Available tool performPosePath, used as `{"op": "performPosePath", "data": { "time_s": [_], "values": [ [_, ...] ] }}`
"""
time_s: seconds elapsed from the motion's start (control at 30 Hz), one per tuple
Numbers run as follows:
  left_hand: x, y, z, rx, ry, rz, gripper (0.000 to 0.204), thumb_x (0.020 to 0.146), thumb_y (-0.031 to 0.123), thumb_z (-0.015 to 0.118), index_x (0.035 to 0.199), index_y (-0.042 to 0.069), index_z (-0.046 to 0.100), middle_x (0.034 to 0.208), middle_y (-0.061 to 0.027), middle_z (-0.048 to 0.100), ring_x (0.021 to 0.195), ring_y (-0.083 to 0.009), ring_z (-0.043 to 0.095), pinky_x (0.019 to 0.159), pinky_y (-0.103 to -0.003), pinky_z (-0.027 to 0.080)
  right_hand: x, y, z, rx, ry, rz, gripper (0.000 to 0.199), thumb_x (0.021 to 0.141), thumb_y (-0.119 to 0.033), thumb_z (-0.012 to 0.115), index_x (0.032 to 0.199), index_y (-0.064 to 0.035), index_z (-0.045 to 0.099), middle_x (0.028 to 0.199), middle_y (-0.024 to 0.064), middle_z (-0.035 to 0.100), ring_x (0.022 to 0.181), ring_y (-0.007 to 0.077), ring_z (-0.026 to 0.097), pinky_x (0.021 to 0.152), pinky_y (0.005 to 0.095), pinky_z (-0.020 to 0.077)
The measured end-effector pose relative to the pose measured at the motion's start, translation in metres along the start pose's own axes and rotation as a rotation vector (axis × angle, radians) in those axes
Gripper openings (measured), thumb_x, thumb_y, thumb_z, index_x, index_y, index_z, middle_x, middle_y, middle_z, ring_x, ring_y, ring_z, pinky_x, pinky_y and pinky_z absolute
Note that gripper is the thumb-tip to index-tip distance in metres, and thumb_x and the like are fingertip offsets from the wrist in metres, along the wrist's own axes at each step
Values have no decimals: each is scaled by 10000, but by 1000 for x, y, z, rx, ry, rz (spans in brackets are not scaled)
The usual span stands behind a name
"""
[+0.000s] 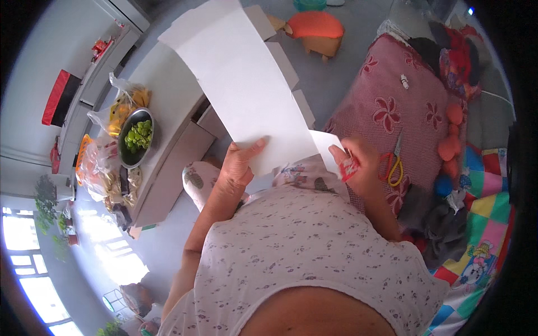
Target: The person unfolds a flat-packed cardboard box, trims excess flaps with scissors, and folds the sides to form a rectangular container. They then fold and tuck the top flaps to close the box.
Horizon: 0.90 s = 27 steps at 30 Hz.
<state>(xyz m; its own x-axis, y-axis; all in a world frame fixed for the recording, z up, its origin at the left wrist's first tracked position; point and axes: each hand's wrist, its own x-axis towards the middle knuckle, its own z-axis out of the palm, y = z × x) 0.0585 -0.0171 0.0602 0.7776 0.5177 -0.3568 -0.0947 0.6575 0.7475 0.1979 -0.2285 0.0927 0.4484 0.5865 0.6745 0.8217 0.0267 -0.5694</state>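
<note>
A large sheet of white cardboard [252, 84] with several flaps along its right edge stretches up and away from my lap. My left hand [242, 162] pinches its near left corner, thumb on top. On the other side my right hand [360, 162] is closed on a narrow white end flap [328, 147] of the same cardboard. A small red piece with a pale pattern [348, 167] shows at the right fingers; whether it is part of the cardboard or separate I cannot tell. Scissors [394, 162] with red and yellow handles lie on the couch cover, just right of my right hand.
On the left, a long cabinet [162, 162] bears a metal bowl [138, 140] of green fruit or vegetables and several plastic bags [103, 162]. An orange-topped stool [316, 31] stands ahead. The red patterned couch cover [370, 101], dark cloth [437, 221] and colourful checkered quilt [476, 224] fill the right.
</note>
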Motion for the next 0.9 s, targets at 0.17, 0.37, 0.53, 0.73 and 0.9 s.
{"op": "performPosePath", "data": {
  "time_s": [0.17, 0.37, 0.53, 0.73, 0.9],
  "values": [
    [-2, 14, -14, -73, 11, 104, 343, 753, -34, 630, 1083, 45, 582, 1044, -107, 613, 956, -237, 583, 861, -388, 462, -2, -8, 5, 35, 22, -34, 171, 741, -51, 694, 836, -25, 555, 673, 93, 542, 550, 161, 508, 461, 277, 381],
    [0, 25, -38, -120, 15, 195, 412, 750, -56, 615, 1137, 71, 551, 1085, -94, 587, 1010, -247, 554, 904, -400, 435, -16, -6, 7, 105, -19, 48, 142, 806, -114, 631, 907, -23, 590, 742, 119, 576, 633, 180, 552, 558, 282, 436],
    [-1, 22, -72, -147, -36, 219, 414, 754, -45, 614, 1145, 73, 539, 1121, -86, 563, 1042, -254, 528, 934, -419, 416, -34, 42, 8, -20, 18, 862, 281, 895, -268, 506, 956, -4, 583, 793, 147, 598, 709, 226, 592, 630, 328, 458],
    [-7, 25, -79, -229, -73, 153, 395, 787, 102, 649, 1150, 23, 517, 1118, -88, 572, 1063, -264, 527, 948, -421, 413, -95, 111, -12, -639, -192, 969, 343, 886, -312, 507, 932, 23, 569, 850, 177, 601, 778, 306, 604, 664, 386, 457],
    [8, 25, -93, -397, -110, 10, 398, 816, 146, 617, 1171, 1, 507, 1135, -137, 577, 1060, -281, 539, 953, -414, 407, -126, 112, -17, -726, -251, 1131, 398, 846, -347, 554, 958, 35, 566, 919, 213, 585, 846, 322, 590, 709, 398, 450]
  ]
}}
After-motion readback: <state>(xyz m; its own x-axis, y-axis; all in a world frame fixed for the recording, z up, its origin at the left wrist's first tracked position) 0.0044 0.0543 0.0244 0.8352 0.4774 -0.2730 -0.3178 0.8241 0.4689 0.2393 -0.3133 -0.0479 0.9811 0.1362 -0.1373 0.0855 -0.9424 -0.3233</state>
